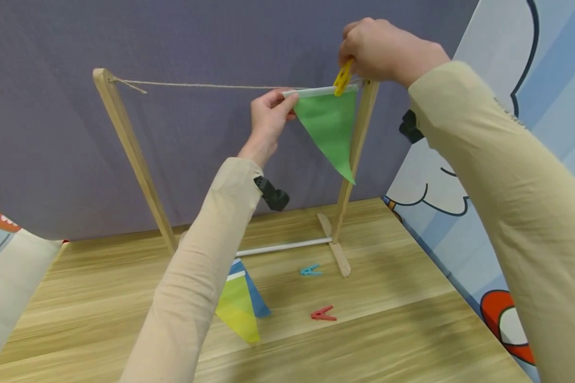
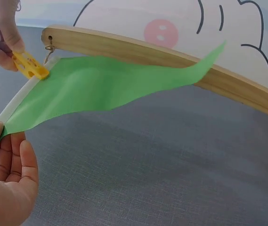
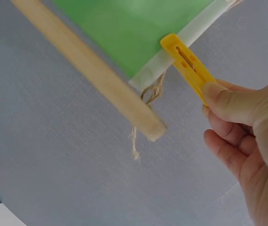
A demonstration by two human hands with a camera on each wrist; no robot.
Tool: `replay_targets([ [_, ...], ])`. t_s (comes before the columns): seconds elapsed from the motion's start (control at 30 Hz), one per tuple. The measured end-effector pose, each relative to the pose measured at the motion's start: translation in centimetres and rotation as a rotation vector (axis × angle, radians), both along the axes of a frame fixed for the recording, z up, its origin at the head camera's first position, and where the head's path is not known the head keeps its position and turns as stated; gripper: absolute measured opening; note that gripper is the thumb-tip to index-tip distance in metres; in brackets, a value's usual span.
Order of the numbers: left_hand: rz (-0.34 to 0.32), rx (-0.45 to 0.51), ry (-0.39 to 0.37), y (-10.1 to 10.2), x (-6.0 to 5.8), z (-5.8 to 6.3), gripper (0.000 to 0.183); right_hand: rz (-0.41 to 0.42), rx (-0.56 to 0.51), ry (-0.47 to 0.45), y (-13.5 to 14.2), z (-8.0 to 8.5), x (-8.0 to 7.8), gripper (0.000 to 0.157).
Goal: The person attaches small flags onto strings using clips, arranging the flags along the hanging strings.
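A green triangular pennant (image 1: 329, 122) with a white top band hangs at the right end of a string (image 1: 211, 85). My left hand (image 1: 269, 114) pinches the band's left corner between thumb and fingers. With the thumb and fingers of my right hand (image 1: 380, 50) I hold a yellow clothespin (image 1: 343, 77) by its upper end. Its tip lies over the white band near the right post, as the right wrist view also shows with the clothespin (image 3: 185, 63) across the band. The knotted string (image 3: 155, 89) shows just beside it.
Two wooden posts, left (image 1: 134, 149) and right (image 1: 362, 127), carry the string, with a white rod (image 1: 287, 247) low between them. On the table (image 1: 388, 330) lie a blue clothespin (image 1: 310, 270), a red clothespin (image 1: 323, 314), a yellow pennant (image 1: 239, 308) and a blue pennant (image 1: 257, 298).
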State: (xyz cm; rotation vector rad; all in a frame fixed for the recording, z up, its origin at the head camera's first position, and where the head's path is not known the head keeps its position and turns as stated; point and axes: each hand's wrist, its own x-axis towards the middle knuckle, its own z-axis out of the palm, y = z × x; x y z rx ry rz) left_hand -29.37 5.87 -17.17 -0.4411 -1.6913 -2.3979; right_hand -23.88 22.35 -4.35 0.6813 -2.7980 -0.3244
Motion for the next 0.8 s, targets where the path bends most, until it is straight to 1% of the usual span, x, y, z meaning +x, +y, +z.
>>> replay_targets([
  [0.33,-0.008,-0.019,0.029,0.55,0.21,0.23,0.020,0.030,0.015,0.003,-0.33,-0.18,-0.01,0.025],
  [0.63,-0.018,-0.020,0.025,0.76,0.13,0.20,0.019,0.051,0.020,0.002,-0.35,-0.29,-0.29,0.026],
  [0.8,-0.012,-0.021,0.019,0.69,0.10,0.14,0.019,0.051,-0.001,-0.003,-0.26,-0.52,-0.21,0.029],
])
